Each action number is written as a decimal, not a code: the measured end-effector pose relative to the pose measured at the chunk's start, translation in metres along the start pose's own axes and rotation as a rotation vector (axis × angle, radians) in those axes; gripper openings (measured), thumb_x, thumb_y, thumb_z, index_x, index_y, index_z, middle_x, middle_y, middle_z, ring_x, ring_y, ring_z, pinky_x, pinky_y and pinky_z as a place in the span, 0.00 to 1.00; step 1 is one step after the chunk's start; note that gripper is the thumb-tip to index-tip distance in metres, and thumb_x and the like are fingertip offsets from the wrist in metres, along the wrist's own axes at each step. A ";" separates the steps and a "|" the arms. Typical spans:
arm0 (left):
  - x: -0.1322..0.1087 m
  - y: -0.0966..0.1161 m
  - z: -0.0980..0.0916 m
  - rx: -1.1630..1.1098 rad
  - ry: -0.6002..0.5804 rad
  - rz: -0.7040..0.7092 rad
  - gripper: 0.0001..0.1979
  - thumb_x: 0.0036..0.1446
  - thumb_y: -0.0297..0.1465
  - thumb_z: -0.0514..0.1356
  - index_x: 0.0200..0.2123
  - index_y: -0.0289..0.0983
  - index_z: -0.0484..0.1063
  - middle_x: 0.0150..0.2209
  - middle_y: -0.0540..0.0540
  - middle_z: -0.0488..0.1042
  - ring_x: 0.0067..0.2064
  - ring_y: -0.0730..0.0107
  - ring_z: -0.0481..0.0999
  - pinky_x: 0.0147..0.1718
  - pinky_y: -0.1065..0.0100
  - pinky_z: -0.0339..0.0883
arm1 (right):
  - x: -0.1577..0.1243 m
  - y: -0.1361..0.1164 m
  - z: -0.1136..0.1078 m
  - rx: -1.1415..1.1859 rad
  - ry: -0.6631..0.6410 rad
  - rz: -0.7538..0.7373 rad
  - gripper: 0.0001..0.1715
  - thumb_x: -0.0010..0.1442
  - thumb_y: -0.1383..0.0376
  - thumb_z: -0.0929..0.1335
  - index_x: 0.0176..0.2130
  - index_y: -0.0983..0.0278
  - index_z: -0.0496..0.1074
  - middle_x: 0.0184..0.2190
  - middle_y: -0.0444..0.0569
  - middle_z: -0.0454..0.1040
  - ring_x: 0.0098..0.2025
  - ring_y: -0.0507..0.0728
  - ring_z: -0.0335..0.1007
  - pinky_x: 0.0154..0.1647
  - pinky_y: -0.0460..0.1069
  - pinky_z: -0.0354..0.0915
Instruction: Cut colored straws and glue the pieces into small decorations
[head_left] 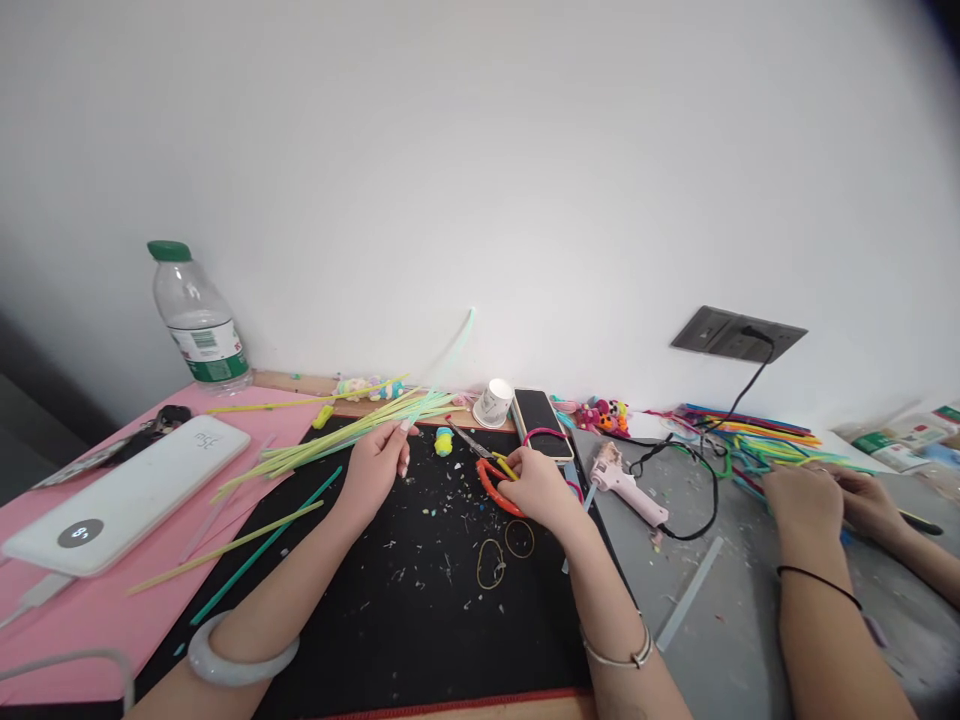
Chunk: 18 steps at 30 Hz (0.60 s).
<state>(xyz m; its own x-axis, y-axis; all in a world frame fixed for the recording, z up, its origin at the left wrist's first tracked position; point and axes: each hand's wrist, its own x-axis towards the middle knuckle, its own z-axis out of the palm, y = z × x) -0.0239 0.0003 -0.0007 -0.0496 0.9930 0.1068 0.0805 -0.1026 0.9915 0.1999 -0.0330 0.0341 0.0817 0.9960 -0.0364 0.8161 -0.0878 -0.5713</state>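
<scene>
My left hand [380,460] is closed in a pinch on a pale mint pipe cleaner [459,345], whose blurred far end rises up and right against the wall. My right hand [538,487] is closed over the handles of a pair of scissors [491,487] with orange-red and yellow grips. The blades point up and left, low over the black mat [420,640]. A small yellow and blue piece [444,441] lies between my hands. Beside and behind my left hand spreads a bundle of pale yellow and green pipe cleaners [322,450].
A paper cup [495,402] and phone [541,415] stand behind the scissors. Rubber bands [491,563] and scraps litter the mat. A pink glue gun [626,485] with its cord lies right, near a co-worker's hands [806,500]. At left are a power bank [127,490] and bottle [202,330].
</scene>
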 end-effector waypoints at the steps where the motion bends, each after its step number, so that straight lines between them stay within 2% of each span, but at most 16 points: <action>1: -0.001 0.000 -0.004 -0.005 -0.004 -0.010 0.16 0.58 0.44 0.53 0.34 0.36 0.70 0.18 0.55 0.61 0.18 0.74 0.61 0.20 0.72 0.54 | 0.001 0.002 -0.004 0.036 -0.022 -0.010 0.09 0.42 0.67 0.69 0.27 0.64 0.65 0.25 0.49 0.69 0.26 0.53 0.63 0.23 0.46 0.53; 3: -0.004 -0.001 -0.010 -0.021 -0.022 -0.022 0.16 0.58 0.44 0.53 0.34 0.36 0.70 0.17 0.56 0.59 0.18 0.75 0.60 0.19 0.72 0.53 | 0.002 0.003 -0.010 0.086 -0.065 -0.025 0.10 0.43 0.64 0.69 0.24 0.64 0.64 0.21 0.44 0.65 0.23 0.51 0.57 0.21 0.46 0.50; 7: -0.010 0.000 -0.015 -0.033 -0.069 -0.045 0.17 0.58 0.44 0.53 0.33 0.36 0.69 0.15 0.57 0.56 0.17 0.76 0.57 0.18 0.73 0.50 | -0.004 -0.003 -0.010 0.189 -0.235 -0.113 0.21 0.49 0.54 0.68 0.20 0.63 0.56 0.17 0.39 0.53 0.21 0.47 0.45 0.20 0.45 0.43; 10: -0.015 0.002 -0.012 -0.044 -0.097 -0.058 0.17 0.58 0.44 0.53 0.33 0.36 0.68 0.15 0.58 0.55 0.17 0.77 0.55 0.18 0.73 0.49 | -0.011 -0.009 -0.004 0.236 -0.337 -0.155 0.23 0.53 0.50 0.66 0.21 0.63 0.55 0.18 0.38 0.51 0.22 0.47 0.44 0.20 0.45 0.42; 12: -0.017 0.003 -0.009 -0.065 -0.104 -0.048 0.16 0.59 0.44 0.53 0.33 0.36 0.68 0.15 0.58 0.55 0.17 0.77 0.55 0.18 0.73 0.49 | -0.014 -0.012 -0.001 0.251 -0.329 -0.155 0.24 0.53 0.50 0.66 0.22 0.63 0.54 0.20 0.38 0.51 0.23 0.47 0.44 0.21 0.45 0.43; 18: -0.017 0.006 -0.010 -0.119 0.006 -0.003 0.13 0.59 0.40 0.53 0.32 0.37 0.68 0.15 0.57 0.54 0.17 0.75 0.56 0.18 0.72 0.50 | -0.018 -0.015 -0.003 0.275 -0.403 -0.220 0.21 0.56 0.52 0.65 0.25 0.62 0.55 0.23 0.38 0.54 0.25 0.48 0.45 0.23 0.44 0.49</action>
<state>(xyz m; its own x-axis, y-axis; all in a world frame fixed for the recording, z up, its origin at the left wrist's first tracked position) -0.0321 -0.0177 0.0046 -0.0556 0.9931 0.1037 -0.0383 -0.1059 0.9936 0.1882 -0.0499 0.0456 -0.3445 0.9227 -0.1727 0.6050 0.0775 -0.7924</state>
